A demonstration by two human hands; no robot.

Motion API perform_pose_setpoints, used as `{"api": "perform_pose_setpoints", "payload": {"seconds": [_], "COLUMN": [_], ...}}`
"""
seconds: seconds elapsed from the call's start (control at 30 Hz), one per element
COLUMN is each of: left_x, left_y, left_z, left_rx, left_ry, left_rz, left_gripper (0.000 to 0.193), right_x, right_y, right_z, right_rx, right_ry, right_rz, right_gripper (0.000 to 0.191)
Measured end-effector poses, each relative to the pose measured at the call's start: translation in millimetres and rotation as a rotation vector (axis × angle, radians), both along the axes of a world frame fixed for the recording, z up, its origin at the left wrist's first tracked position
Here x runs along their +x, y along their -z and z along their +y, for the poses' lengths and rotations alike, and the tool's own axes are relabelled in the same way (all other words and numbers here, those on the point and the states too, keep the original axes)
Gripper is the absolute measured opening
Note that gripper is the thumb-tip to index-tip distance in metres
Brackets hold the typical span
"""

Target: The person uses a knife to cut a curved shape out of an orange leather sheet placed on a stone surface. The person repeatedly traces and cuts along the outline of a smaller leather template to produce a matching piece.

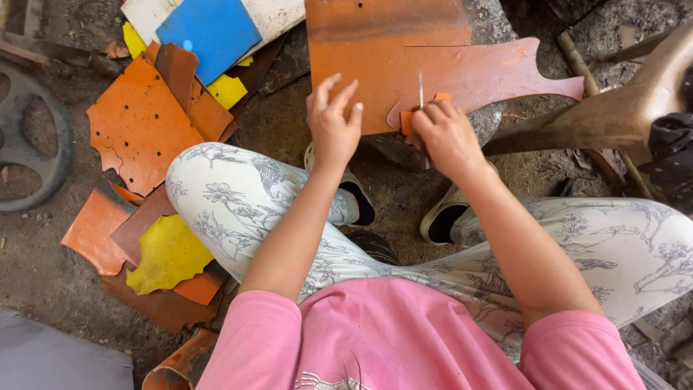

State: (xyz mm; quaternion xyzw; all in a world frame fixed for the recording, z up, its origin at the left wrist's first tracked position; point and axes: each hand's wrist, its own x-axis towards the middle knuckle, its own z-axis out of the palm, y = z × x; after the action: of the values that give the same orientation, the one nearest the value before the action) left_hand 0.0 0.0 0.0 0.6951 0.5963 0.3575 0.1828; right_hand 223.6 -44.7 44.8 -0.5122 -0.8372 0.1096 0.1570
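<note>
Head view looks down on a large brown leather sheet lying across a stone before the person's knees. Orange, yellow and blue scraps lie piled at left. Left hand presses the sheet, fingers spread. Right hand grips a thin blade upright beside a small orange piece.

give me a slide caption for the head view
Right hand guides a thin blade over an orange leather sheet; left hand steadies it.

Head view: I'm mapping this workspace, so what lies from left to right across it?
Dark wheel → orange sheet with holes → blue sheet → left hand → thin blade → right hand → wooden stool.
</note>
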Motion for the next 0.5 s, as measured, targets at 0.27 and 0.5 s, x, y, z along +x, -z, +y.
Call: {"api": "perform_pose_setpoints", "payload": {"seconds": [0.27,0.5], "left_x": [-61,-78], "left_y": [-29,-27], "left_z": [-31,-42], "left_rx": [-0.080,0.015], "left_ry": [-0.136,-0.125], "left_rz": [-0.459,-0.279], "left_gripper": [0.043,0.034], "right_x": [-23,-27], "right_y": [-6,32], "right_z": [-42,-28], "right_rx": [0.124,-0.013], "right_ry": [0.343,0.530], "right_rz": [0.506,0.751], "right_gripper": [0.013,0.028]}}
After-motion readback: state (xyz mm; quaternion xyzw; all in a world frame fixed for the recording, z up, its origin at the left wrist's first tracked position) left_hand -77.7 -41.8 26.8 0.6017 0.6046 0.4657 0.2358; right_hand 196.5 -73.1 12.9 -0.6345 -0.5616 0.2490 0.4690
